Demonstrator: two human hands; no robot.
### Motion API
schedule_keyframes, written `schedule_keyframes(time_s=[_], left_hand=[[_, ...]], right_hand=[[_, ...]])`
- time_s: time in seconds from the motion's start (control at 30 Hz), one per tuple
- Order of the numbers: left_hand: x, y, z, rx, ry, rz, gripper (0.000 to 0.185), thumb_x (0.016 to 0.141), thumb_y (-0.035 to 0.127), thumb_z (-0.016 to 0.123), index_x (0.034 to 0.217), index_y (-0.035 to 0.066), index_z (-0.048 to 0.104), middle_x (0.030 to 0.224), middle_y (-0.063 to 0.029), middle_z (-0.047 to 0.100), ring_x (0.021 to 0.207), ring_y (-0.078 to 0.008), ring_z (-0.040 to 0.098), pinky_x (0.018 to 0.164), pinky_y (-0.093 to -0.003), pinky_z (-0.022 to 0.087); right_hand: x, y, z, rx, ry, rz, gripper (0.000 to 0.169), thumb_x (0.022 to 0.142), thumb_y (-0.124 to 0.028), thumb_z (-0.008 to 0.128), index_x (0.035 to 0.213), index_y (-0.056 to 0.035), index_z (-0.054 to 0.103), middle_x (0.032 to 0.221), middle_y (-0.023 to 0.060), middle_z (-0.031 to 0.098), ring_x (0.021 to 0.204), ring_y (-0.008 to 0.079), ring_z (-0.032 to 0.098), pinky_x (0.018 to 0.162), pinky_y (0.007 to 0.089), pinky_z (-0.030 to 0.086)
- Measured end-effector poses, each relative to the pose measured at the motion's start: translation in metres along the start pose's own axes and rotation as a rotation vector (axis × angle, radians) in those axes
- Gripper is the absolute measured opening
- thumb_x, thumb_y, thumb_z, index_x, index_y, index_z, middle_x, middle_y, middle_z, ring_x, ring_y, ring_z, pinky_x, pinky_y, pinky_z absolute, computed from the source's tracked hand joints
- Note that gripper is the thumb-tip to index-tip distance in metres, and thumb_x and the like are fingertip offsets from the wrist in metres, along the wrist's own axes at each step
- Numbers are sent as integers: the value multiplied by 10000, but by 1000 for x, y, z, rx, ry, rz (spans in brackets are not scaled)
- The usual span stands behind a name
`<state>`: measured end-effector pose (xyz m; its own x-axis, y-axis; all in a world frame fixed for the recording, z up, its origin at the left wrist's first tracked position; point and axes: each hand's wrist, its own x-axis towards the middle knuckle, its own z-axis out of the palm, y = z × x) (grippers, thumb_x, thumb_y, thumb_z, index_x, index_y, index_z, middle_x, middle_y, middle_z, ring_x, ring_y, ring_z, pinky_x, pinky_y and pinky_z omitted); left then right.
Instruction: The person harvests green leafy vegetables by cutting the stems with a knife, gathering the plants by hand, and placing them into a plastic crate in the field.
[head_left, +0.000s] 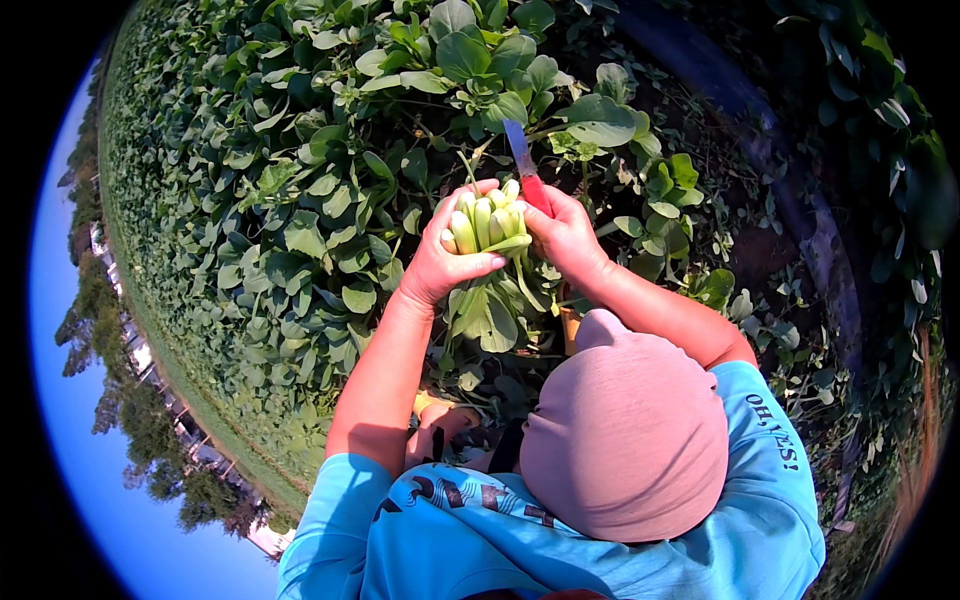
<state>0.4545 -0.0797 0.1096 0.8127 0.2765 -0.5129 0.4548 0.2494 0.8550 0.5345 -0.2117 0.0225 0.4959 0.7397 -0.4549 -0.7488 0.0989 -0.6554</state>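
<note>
A bunch of leafy greens (484, 223) is gathered in front of me, its pale cut stem ends facing up and its leaves hanging below. My left hand (450, 251) wraps around the stems from the left, with the thumb across the front. On the other side, my right hand (564, 232) grips the red handle of a knife (519, 150), and its thumb side rests against the bunch. The blade points away from me, over the growing plants and apart from the stems. Part of the right fingers is hidden behind the handle and bunch.
Dense green leafy plants (300, 187) fill the left and far side. Along the right runs a dark plastic strip (825, 262) with weeds beside it. A yellow shoe (435, 405) shows below my left forearm. My capped head (630, 427) covers part of the ground.
</note>
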Motion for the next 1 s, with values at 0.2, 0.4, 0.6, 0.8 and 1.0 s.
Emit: schedule_keyframes(time_s=[0.2, 0.4, 0.6, 0.8, 1.0], left_hand=[[6, 5, -10, -17, 89, -158, 781, 571, 5, 668, 1306, 29, 407, 1162, -40, 548, 1023, -167, 549, 926, -289, 416], [54, 20, 8, 1150, -192, 65, 811, 615, 90, 652, 1348, 26, 310, 1223, -219, 491, 1067, -350, 538, 937, -358, 427], [137, 57, 24, 1459, -115, -218, 654, 659, 94, 610, 1237, -54, 344, 1111, -248, 566, 998, -354, 578, 852, -387, 475], [117, 26, -36, 1184, 79, -163, 936, 580, 144, 728, 1377, -7, 262, 1248, -221, 490, 1119, -320, 510, 968, -320, 394], [92, -1, -53, 911, 67, -25, 910, 576, 155, 731, 1372, 37, 305, 1289, -172, 471, 1189, -272, 468, 1018, -307, 340]], right_hand=[[4, -3, -25, -534, -33, 106, 267, 893, -254, 537, 939, 7, 563, 747, 54, 593, 707, 104, 543, 643, 277, 440], [51, 1, -32, -841, 198, -250, 277, 882, -236, 503, 924, 33, 555, 791, 249, 601, 780, 416, 576, 673, 447, 449], [98, 28, -94, -889, 439, -215, 218, 886, -211, 498, 889, -8, 577, 664, 139, 584, 632, 285, 568, 592, 362, 437], [52, 4, -56, -842, 283, -408, 199, 886, -185, 509, 972, -10, 551, 706, 177, 588, 646, 356, 573, 593, 380, 449], [70, 27, -25, -1051, 220, -429, 162, 886, -185, 501, 935, -31, 509, 767, 211, 605, 698, 392, 591, 626, 456, 470]])
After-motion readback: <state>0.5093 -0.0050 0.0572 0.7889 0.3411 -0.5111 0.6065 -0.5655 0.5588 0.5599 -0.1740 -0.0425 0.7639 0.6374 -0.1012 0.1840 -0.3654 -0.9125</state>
